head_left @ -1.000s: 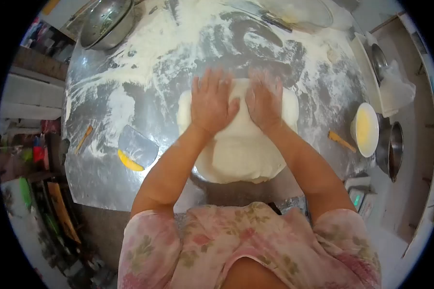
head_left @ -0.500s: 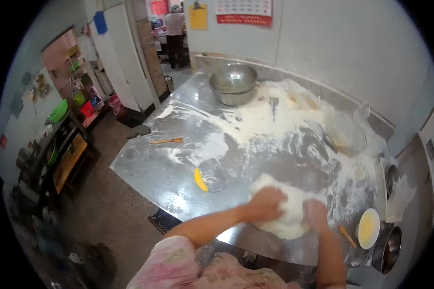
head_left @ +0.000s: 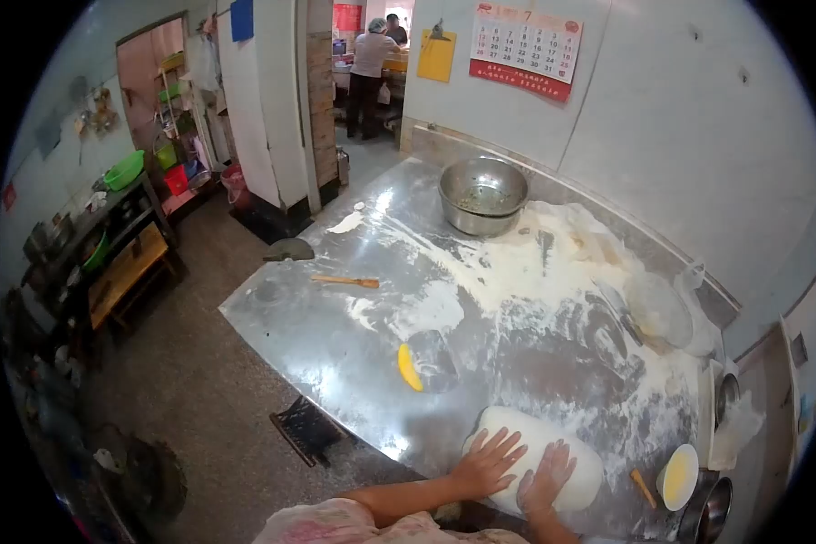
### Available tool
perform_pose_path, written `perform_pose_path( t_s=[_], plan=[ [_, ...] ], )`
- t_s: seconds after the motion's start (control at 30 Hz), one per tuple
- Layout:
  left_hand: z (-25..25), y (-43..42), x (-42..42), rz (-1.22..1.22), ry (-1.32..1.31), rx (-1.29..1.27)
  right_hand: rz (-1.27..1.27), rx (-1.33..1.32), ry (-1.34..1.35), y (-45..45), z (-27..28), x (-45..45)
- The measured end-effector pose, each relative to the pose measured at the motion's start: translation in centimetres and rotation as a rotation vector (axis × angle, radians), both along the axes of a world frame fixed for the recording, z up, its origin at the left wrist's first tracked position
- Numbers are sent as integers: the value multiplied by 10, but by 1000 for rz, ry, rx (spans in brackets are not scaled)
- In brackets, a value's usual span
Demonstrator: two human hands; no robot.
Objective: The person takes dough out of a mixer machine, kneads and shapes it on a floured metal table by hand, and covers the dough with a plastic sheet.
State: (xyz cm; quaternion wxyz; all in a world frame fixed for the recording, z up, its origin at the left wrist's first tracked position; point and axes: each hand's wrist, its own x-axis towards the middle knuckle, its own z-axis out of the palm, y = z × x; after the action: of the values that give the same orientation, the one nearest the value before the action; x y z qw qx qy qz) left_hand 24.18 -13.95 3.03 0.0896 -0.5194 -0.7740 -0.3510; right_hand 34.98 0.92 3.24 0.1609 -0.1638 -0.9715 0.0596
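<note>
A smooth white mass of dough [head_left: 578, 480] lies near the front edge of the steel table, shaped like a thick rounded log. My left hand [head_left: 488, 464] rests flat on its left part with the fingers spread. Beside it, my right hand [head_left: 548, 475] presses on the middle of the dough, fingers stretched out and dusted with flour. Farther up the table is a transparent dough scraper [head_left: 438, 363] with a yellow grip [head_left: 410, 367]. White flour [head_left: 553, 254] covers much of the surface behind the dough.
Nested metal bowls [head_left: 483, 195] stand at the back. A wooden-handled tool [head_left: 345, 281] lies at the left. Right of the dough are a white bowl of yellow liquid [head_left: 678, 478], a wooden stick [head_left: 644, 488] and a dark metal bowl [head_left: 705, 512]. Two people [head_left: 372, 59] are in the far room.
My hands have gone from gripping the dough's sides to lying flat on top. The dough is now smoother and longer. The camera view has tilted up.
</note>
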Motion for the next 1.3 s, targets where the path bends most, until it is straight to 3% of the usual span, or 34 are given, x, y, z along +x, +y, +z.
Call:
perform_pose_path(
  t_s=[0.17,0.4,0.47,0.53,0.6,0.63,0.7,0.73,0.8,0.83,0.9,0.93,1.0,1.07,1.17,1.3],
  plan=[
    [9,42,-44,50,-5,66,-67,-19,-32,36,6,-55],
    [19,116,-123,174,25,-102,-162,-104,97,121,-11,-149],
    [19,139,-145,218,81,-222,-209,0,106,151,-19,-176],
    [11,157,-159,249,102,-180,-232,228,229,176,-38,-197],
    [1,169,-171,232,32,-171,-368,-105,-172,170,1,-210],
    [-2,175,-173,192,-60,-182,-300,-25,-293,188,-17,-215],
    [7,170,-176,110,-188,-405,-156,-92,-201,181,3,-197],
    [12,172,-182,30,-246,-600,17,6,-275,188,-2,-187],
    [5,164,-185,-90,-201,-576,127,-105,-115,151,33,-133],
    [80,149,-144,81,-291,-714,127,-90,-203,122,58,-103],
    [93,133,-93,42,-99,-410,240,18,-214,80,81,-37],
    [80,125,-70,-17,-17,-325,197,-256,-149,70,81,-11],
    [46,93,-17,-122,154,-147,174,-341,143,59,77,39],
    [40,65,15,-68,127,-194,145,-302,273,65,66,65],
    [31,49,43,5,88,-255,18,-178,68,53,24,74],
    [17,71,23,61,95,-271,-4,-185,73,68,3,46]
  ],
)
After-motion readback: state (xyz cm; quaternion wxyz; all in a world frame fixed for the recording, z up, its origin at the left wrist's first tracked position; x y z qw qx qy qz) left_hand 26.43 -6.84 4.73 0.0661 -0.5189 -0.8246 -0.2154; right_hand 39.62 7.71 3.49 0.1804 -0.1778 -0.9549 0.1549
